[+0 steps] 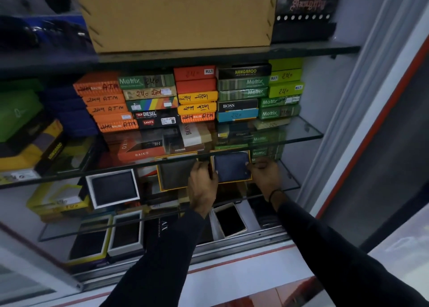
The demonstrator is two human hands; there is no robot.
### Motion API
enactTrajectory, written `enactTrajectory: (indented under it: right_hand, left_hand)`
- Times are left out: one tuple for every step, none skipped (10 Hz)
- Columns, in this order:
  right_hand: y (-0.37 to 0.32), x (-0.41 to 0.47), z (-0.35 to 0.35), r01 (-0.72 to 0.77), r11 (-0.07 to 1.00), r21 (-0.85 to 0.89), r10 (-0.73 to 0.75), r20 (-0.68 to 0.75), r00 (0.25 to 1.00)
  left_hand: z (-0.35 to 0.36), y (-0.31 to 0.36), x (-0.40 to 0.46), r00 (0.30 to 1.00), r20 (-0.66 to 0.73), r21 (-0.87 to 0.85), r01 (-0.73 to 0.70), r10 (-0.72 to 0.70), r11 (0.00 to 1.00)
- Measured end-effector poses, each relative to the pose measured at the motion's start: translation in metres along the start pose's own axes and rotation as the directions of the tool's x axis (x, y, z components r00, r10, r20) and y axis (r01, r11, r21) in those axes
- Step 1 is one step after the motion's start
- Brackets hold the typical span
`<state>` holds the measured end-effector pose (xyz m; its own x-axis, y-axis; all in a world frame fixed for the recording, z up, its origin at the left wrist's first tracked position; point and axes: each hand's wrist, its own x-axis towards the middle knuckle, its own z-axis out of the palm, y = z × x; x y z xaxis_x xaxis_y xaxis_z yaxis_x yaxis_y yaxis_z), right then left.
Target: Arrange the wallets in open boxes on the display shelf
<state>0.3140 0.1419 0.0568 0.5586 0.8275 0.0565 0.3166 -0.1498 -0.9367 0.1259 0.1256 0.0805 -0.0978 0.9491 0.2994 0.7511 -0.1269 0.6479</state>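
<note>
- Blue wallet (pixel 231 166) sits in a yellow-rimmed open box (pixel 249 167), on the glass shelf (pixel 287 187) toward its right end, near the front edge.
- We grip that box from both sides: left hand (pixel 202 186) pinches its left edge, right hand (pixel 264 179) clamps its right edge. Both are closed on it.
- Just left, touching or nearly so, stands a dark wallet box (pixel 175 175); further left a white-rimmed box (pixel 113 188).
- Step in hand, as we read it: seating and squaring the blue box in the front row.
- Next move calls for lining it up with the dark box, then letting go without knocking either.
- Stacked closed boxes (pixel 195 95) fill the shelf above.
</note>
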Motion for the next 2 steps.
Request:
enactTrajectory:
  right_hand:
    - [-0.023,-0.052,-0.019,0.167,0.964,-0.206,-0.164,0.034,0.986]
    - [-0.039,-0.095,-0.035,0.472,0.795,-0.381,-0.474,0.095,0.876]
  left_hand:
    - [-0.022,-0.005,-0.028,0.984,-0.013,0.043,-0.179,0.180,0.983]
    - [-0.049,-0.018,-0.050,0.904,-0.045,0.165,-0.413,0.425,0.896]
